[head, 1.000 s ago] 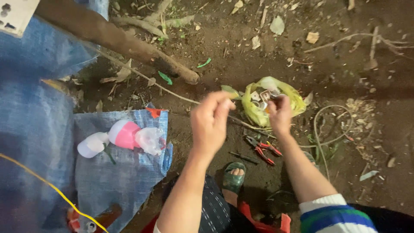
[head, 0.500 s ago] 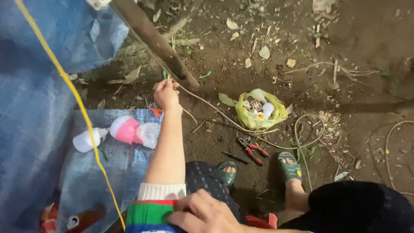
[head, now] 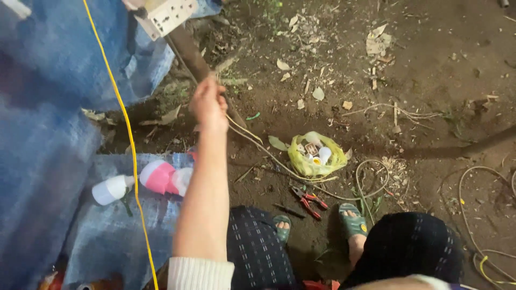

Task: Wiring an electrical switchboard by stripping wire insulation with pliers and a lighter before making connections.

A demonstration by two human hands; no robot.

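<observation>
- The plastic bag (head: 316, 156) on the ground is coloured yellow-green, with white pieces seen inside.
- The pliers (head: 307, 200) are given red handles.
- The tarp (head: 48, 134) is coloured blue.
- The string (head: 126, 134) is coloured bright yellow.
- The bottle (head: 156, 178) is coloured pink, with a white cap.
- The sandals (head: 352, 220) are coloured green.
- The dark trousers (head: 258, 247) are patterned with small pale dashes.
- The sleeve cuff (head: 200, 274) is coloured cream.
</observation>
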